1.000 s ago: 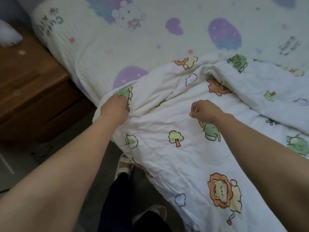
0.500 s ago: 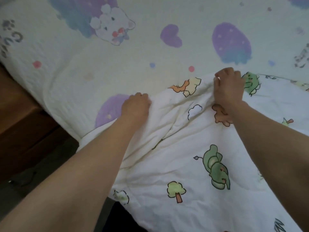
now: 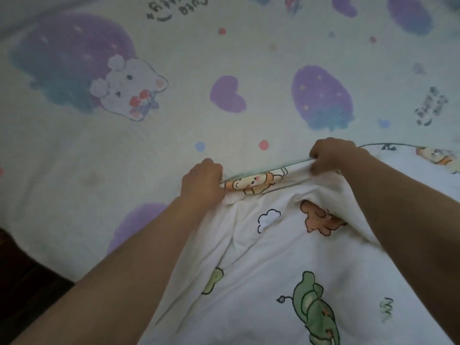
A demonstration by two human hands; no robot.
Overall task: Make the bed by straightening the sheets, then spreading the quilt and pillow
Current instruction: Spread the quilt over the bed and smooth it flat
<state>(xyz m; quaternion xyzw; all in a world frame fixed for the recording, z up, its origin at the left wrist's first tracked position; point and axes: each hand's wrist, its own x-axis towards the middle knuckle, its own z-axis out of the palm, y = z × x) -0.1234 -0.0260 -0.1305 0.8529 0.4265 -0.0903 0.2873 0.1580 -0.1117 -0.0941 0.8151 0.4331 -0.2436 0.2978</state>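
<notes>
The sheet (image 3: 174, 135) covers the whole upper part of the view: a pale cream, finely quilted fabric lying flat and smooth, printed with soft purple strawberries, a purple heart, small pink and blue dots, a white bear with cherries and some dark lettering. Over its lower right lies the quilt (image 3: 268, 265), a thinner white cloth with cartoon animals, a blue-outlined cloud and green caterpillar shapes; it is rumpled into long soft folds that run down toward the camera. Its top edge is bound with a narrow green piping, and this edge is pulled into a taut, nearly straight line between the two hands, rising slightly to the right. The left hand (image 3: 202, 183) is clenched around the left end of that edge, knuckles up, with cloth bunched under the fist. The right hand (image 3: 332, 154) pinches the edge farther right, fingers curled down over the piping. Both forearms stretch across the quilt
</notes>
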